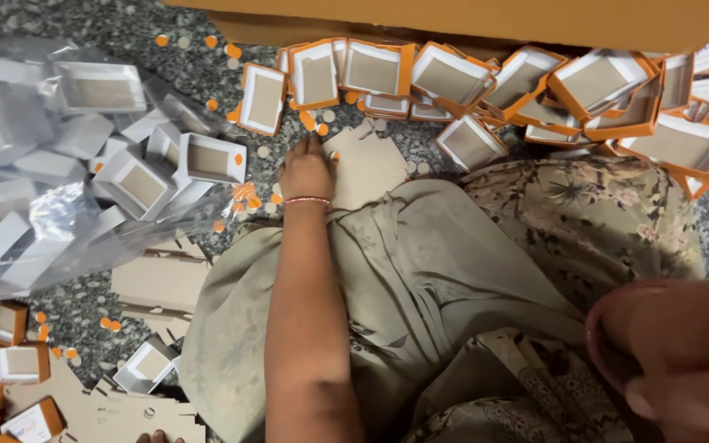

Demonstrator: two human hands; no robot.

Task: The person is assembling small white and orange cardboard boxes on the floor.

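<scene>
Dozens of small orange-edged boxes (pixel 453 78) lie heaped along the foot of a big carton (pixel 486 20), with more in a clear bag (pixel 59 164) to the left. The left hand (pixel 307 171) reaches forward, palm down, fingers curled onto a flat card blank (pixel 367 164) on the speckled floor (pixel 166 61); whether it grips or only presses, I cannot tell. The right hand (pixel 683 353) is close to the camera, blurred, loosely curled, and nothing visible is in it. Punched discs (pixel 240 193) litter the floor nearby. Lifting the blank cleanly probably calls for sliding a fingertip under its edge, taking one sheet only, and keeping it flat so the creases stay sharp.
</scene>
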